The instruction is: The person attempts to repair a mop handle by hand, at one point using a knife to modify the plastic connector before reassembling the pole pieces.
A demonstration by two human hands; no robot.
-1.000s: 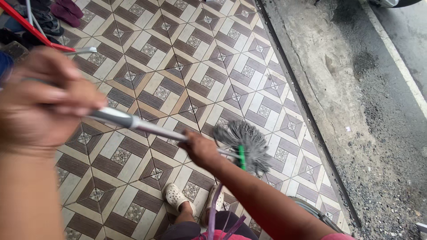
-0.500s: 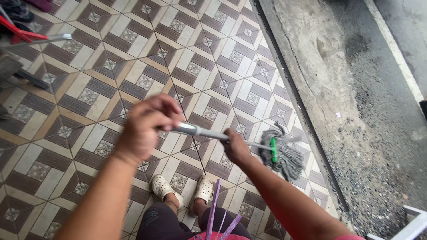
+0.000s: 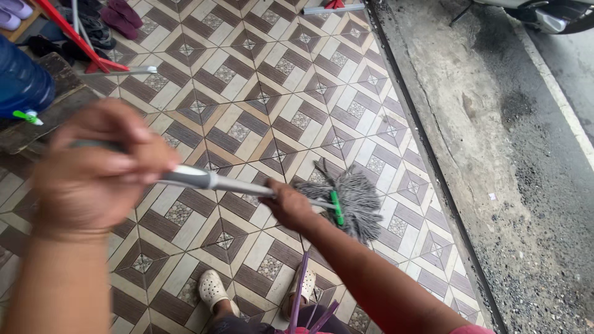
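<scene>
A blue jug (image 3: 21, 80) with a small green tap sits at the far left edge on a dark wooden worktop (image 3: 59, 105); no label on it can be made out. No other package or sign shows.

The left hand (image 3: 99, 170) is close to the camera and blurred, its fingers curled shut around the upper end of the mop handle (image 3: 216, 182), a grey metal tube with a wider grey grip section just beside the hand. The right hand (image 3: 289, 206) is lower down the same handle, closed round it near the mop head (image 3: 352, 201). The handle runs from the left hand down to the right, tilted towards the floor.

The mop head is a bundle of grey strings with a green clamp across it, lying spread on the tiled floor (image 3: 260, 74) just right of the right hand and near the dark metal strip (image 3: 427, 161) that borders the tiles. Beyond that strip lies rough grey concrete (image 3: 495, 124).

The tiles are patterned in brown, cream and grey diamonds. Below the hands, two feet in pale clogs (image 3: 213, 289) stand on the tiles. At the upper left are a red-framed tool (image 3: 77, 40), dark sandals (image 3: 120, 15) and a pair of lilac slippers (image 3: 12, 12); a squeegee (image 3: 331, 7) lies at the top edge
</scene>
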